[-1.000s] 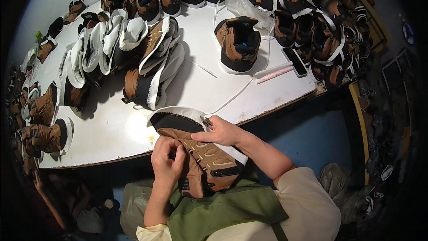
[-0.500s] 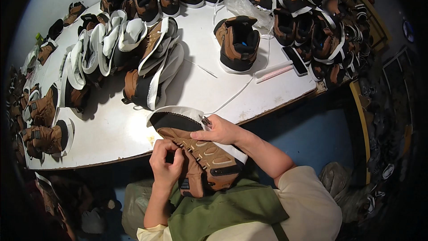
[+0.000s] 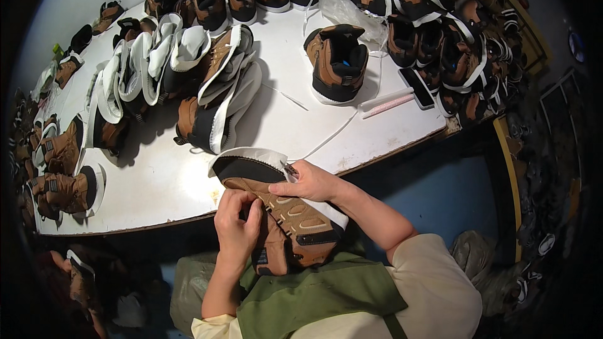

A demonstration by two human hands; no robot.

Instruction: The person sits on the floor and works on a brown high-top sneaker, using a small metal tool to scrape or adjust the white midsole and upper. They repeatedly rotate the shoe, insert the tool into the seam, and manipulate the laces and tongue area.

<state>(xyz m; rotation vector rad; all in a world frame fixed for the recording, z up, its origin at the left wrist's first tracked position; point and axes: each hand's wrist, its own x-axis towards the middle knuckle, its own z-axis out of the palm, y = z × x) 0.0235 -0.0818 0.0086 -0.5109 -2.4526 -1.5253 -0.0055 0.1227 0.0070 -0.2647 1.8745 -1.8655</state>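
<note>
A brown and black shoe upper (image 3: 300, 221) with a white lining edge lies tilted over my lap, against the table's front edge. Its right side is gripped by my right hand (image 3: 312, 182), thumb on top and the other fingers behind. Something small and dark pokes out beside that hand's fingers, too small to name. At the row of eyelets, my left hand (image 3: 237, 218) is closed, thumb and forefinger pinched together against the upper. What sits between those fingertips is hidden.
On the white table (image 3: 157, 194), several shoe uppers (image 3: 217, 103) lean in a row at left. A single shoe (image 3: 338, 66), a phone (image 3: 417, 88) and a pink-and-white stick-like item (image 3: 388, 104) lie farther right. More shoes (image 3: 433, 44) crowd the right end. Another person's hand (image 3: 63, 262) shows lower left.
My left hand has shifted slightly up and right along the eyelets, still pinched. The right hand keeps its hold on the upper. At lower left, the other person's shoe upper and hands have moved.
</note>
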